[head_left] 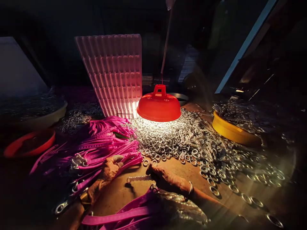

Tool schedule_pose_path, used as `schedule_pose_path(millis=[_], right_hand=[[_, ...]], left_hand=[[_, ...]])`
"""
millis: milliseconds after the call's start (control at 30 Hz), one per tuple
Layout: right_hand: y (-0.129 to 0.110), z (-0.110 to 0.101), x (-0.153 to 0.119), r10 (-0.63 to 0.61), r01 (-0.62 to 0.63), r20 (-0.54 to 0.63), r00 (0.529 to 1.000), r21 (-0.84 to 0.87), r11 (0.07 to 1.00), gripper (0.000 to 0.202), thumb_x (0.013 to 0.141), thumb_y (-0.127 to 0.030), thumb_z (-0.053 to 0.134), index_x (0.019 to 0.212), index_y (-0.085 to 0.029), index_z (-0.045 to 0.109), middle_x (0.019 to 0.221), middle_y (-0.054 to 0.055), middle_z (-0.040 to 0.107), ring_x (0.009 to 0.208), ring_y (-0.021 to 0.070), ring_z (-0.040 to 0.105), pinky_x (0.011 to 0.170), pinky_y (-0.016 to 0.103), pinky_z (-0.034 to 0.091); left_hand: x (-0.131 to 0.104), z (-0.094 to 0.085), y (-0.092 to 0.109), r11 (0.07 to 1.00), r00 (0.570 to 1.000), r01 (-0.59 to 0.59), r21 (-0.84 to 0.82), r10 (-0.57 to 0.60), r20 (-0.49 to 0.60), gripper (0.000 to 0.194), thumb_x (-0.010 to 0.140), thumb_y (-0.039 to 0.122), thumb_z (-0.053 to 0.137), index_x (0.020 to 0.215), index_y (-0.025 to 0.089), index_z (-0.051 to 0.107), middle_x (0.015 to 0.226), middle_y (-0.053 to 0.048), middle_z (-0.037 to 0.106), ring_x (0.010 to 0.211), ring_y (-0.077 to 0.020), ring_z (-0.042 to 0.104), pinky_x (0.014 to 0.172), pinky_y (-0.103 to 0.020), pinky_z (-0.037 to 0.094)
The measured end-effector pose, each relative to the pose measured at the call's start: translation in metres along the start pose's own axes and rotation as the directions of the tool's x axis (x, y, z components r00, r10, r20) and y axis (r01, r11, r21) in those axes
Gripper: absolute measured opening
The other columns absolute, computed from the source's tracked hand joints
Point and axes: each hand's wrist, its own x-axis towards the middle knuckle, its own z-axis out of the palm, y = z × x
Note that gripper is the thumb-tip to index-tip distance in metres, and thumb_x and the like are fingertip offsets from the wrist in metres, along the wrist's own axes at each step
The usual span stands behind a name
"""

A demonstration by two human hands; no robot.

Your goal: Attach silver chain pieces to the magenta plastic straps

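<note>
My left hand (110, 169) is closed at the near edge of a pile of pink straps (107, 143), its fingers curled against the straps. To its right, my right hand (163, 177) is closed around one end of a twisted metal piece (137, 179), whose ringed end points left over the brown surface (117, 199). Just beyond both hands spreads a large heap of metal rings (172, 137). More pink straps (127, 214) lie nearest me, beside a crumpled clear plastic bag (183, 207) under my right forearm.
A red lamp (158, 107) hangs low over the rings. Behind the straps stands a ribbed pink tray (115, 70). A yellow basin (233, 132) with metal pieces is at right; a red basin (30, 143) and a pale basin (45, 119) are at left.
</note>
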Motion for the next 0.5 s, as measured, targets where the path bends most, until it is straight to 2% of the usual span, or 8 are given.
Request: schedule_pose_path(millis=[167,267,367,500], right_hand=[[0.019,0.004,-0.003,0.094,-0.098,0.064,0.994,0.066,0.993,0.023,0.066,-0.007,0.040,0.081,-0.017,0.055,0.071,0.001,0.055,0.061,0.0110,0.045,0.057,0.021,0.036],[0.028,0.005,-0.005,0.155,-0.168,0.102,0.983,0.131,0.977,0.030,0.056,-0.007,0.038,0.079,-0.017,0.055,0.074,0.001,0.057,0.066,0.0123,0.049,0.061,0.021,0.039],[0.032,0.002,-0.004,0.146,-0.165,0.131,0.981,0.147,0.975,0.038,0.049,-0.008,0.036,0.080,-0.017,0.055,0.078,0.002,0.058,0.072,0.0139,0.051,0.065,0.022,0.040],[0.033,0.002,-0.004,0.132,-0.148,0.112,0.985,0.150,0.978,0.036,0.052,-0.007,0.039,0.082,-0.017,0.056,0.080,0.002,0.057,0.074,0.0143,0.051,0.067,0.024,0.041]], left_hand=[[0.005,0.004,0.002,0.995,0.995,0.088,0.045,-0.085,-0.052,0.048,0.070,0.013,0.057,0.117,0.007,0.056,0.106,-0.013,0.067,0.097,-0.0265,0.062,0.088,-0.037,0.049],[0.009,0.002,0.004,0.992,0.994,0.078,0.101,-0.070,-0.084,0.055,0.067,0.009,0.060,0.122,0.006,0.053,0.113,-0.016,0.061,0.100,-0.0281,0.058,0.089,-0.040,0.048],[0.010,-0.005,0.008,0.980,0.994,0.076,0.181,-0.060,-0.096,0.045,0.065,0.012,0.066,0.109,0.012,0.060,0.101,-0.014,0.065,0.090,-0.0291,0.060,0.083,-0.044,0.050],[0.001,-0.011,0.023,0.989,0.996,0.013,0.147,0.000,-0.087,0.030,0.070,0.018,0.062,0.100,0.018,0.063,0.094,-0.010,0.068,0.087,-0.0251,0.062,0.082,-0.041,0.050]])
